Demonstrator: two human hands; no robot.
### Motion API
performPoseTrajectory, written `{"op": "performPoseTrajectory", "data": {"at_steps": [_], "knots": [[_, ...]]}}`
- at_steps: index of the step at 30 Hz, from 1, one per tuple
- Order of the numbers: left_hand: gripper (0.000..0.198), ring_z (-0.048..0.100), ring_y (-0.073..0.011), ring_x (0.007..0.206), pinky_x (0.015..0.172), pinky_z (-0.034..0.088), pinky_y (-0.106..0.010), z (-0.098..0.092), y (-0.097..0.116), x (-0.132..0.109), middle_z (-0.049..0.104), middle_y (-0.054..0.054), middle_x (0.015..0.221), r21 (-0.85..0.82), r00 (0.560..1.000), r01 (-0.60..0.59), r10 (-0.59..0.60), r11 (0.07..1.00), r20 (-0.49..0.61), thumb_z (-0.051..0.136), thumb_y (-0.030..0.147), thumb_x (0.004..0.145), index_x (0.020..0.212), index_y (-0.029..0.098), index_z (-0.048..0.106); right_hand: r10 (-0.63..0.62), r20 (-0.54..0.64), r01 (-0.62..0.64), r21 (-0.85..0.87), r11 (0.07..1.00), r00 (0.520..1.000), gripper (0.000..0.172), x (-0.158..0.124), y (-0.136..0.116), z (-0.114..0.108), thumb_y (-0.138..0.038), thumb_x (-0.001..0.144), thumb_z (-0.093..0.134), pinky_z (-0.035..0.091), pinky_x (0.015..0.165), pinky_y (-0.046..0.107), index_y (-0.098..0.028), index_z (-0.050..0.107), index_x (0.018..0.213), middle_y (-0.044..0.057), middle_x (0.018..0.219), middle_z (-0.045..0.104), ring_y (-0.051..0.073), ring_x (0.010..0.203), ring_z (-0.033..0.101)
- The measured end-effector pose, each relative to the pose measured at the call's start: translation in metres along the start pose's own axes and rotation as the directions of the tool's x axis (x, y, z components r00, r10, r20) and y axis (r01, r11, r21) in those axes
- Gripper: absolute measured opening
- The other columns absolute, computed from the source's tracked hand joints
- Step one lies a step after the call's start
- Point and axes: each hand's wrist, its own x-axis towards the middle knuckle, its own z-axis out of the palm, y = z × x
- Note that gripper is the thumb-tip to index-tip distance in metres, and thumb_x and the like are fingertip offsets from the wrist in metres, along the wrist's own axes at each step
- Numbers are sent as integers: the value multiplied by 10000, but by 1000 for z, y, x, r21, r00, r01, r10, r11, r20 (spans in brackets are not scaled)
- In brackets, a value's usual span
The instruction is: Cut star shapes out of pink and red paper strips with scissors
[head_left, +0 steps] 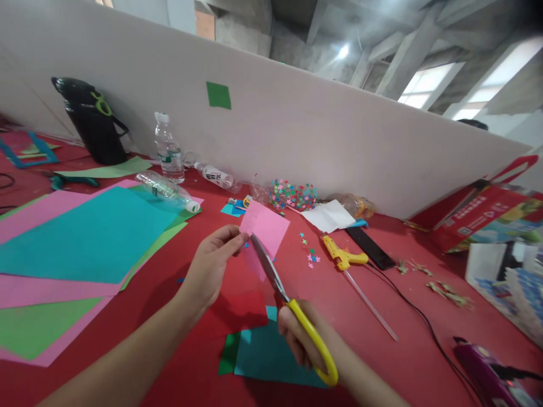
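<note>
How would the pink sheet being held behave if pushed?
The pink sheet probably weighs little, as the left hand pinches it by one edge. Looking thin, it would likely bend, though it seems stiff enough to jut from the grip.

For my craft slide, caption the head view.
Left hand holds pink paper; right hand holds yellow-handled scissors.
</note>
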Motion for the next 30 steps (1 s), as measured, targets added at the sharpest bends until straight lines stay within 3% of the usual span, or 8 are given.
{"op": "performPoseTrajectory", "data": {"at_steps": [3, 6, 9, 17, 25, 30], "knots": [[99, 456, -119, 674, 645, 368, -234, -3, 3, 2, 543, 21, 698, 134, 993, -113, 108, 984, 50, 650, 250, 793, 715, 192, 639, -5, -35, 3, -44, 999, 999, 446, -2, -3, -5, -643, 801, 437, 271, 314, 177, -205, 470, 720, -93, 354, 401, 71, 292, 324], [118, 455, -129, 679, 643, 364, -248, -6, 9, 2, 523, 20, 708, 220, 984, -167, 148, 961, 99, 620, 253, 816, 711, 199, 613, -21, -42, 18, -67, 998, 999, 440, -4, -7, -9, -640, 808, 436, 263, 318, 175, -210, 463, 719, -96, 349, 390, 68, 290, 318], [127, 438, -131, 665, 630, 355, -252, -7, 14, 1, 496, 23, 696, 271, 978, -197, 171, 942, 116, 619, 252, 811, 697, 200, 593, 45, -6, -45, -101, 994, 999, 433, -4, -10, -14, -642, 795, 472, 275, 307, 175, -219, 445, 703, -97, 342, 393, 70, 278, 324], [132, 451, -132, 668, 643, 358, -261, -13, 13, 9, 504, 26, 693, 276, 973, -157, 100, 948, 209, 621, 275, 794, 695, 193, 594, -26, 19, 27, -67, 997, 999, 431, -4, -8, -22, -624, 814, 465, 249, 281, 167, -216, 444, 677, -98, 345, 384, 55, 264, 273], [169, 440, -131, 699, 679, 343, -276, -21, 14, 13, 486, 35, 715, 366, 954, -182, 74, 913, 290, 596, 285, 831, 695, 193, 558, 34, -16, -35, -75, 997, 999, 393, -7, -17, -17, -556, 832, 466, 222, 284, 161, -215, 426, 640, -107, 297, 330, 56, 253, 252], [148, 440, -126, 704, 677, 347, -273, -22, 14, 14, 484, 31, 729, 349, 947, -180, 66, 920, 313, 605, 267, 819, 702, 182, 573, 33, 12, -32, -81, 996, 999, 476, -8, -19, -19, -664, 792, 447, 208, 272, 156, -217, 426, 632, -104, 289, 343, 49, 240, 261]]}}
